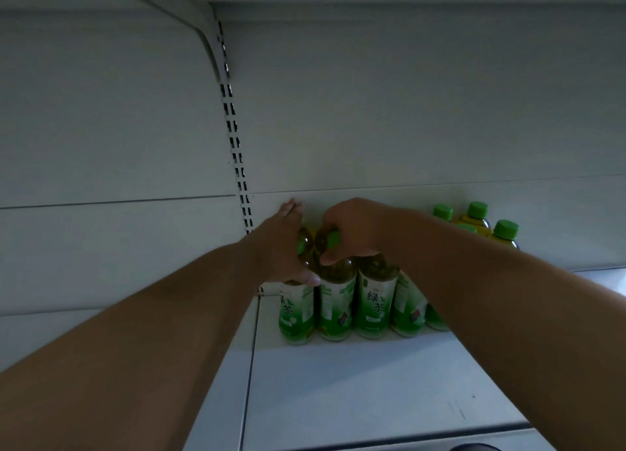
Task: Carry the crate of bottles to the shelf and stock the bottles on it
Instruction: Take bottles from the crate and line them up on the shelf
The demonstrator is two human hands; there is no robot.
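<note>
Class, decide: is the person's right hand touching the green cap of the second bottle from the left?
Touching. The head view shows the right hand curled over the green cap of the second bottle, thumb pressed just below it.

Both bare forearms reach forward and up, converging toward the middle. The left hand lies with its palm turned inward, fingers extended forward and thumb pressed across the shoulder of a bottle. The right hand is curled downward, its grip closed over the top of the neighbouring bottle, thumb tucked beneath.
</note>
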